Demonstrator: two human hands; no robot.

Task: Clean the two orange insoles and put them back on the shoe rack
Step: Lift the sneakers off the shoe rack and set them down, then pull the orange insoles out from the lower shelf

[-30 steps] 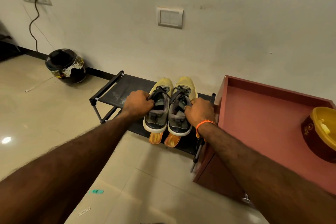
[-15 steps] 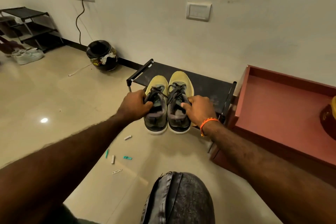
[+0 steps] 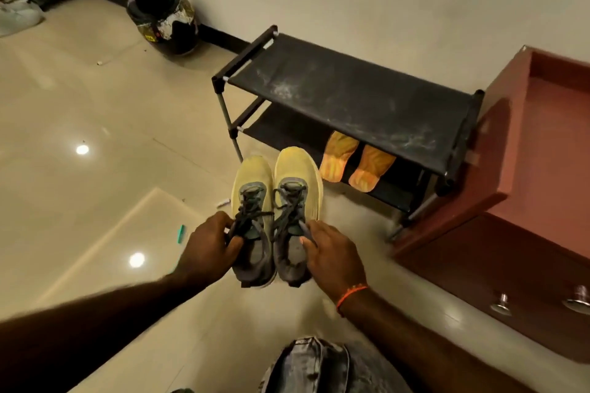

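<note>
Gripping 1 yellow shoe each, left hand [image 3: 209, 249] and right hand [image 3: 332, 252] are holding the pair clear of the shoe rack [image 3: 351, 96], probably exposing the 2 orange insoles [image 3: 354, 163] poking past the lower shelf's front edge.

Both forearms are seen bare, with no sleeves reaching them. A thin orange thread band [image 3: 351, 293] is worn around the wrist just behind the right hand [image 3: 332, 257]. Faded, creased grey-blue denim [image 3: 319, 364] is worn below that band.
</note>
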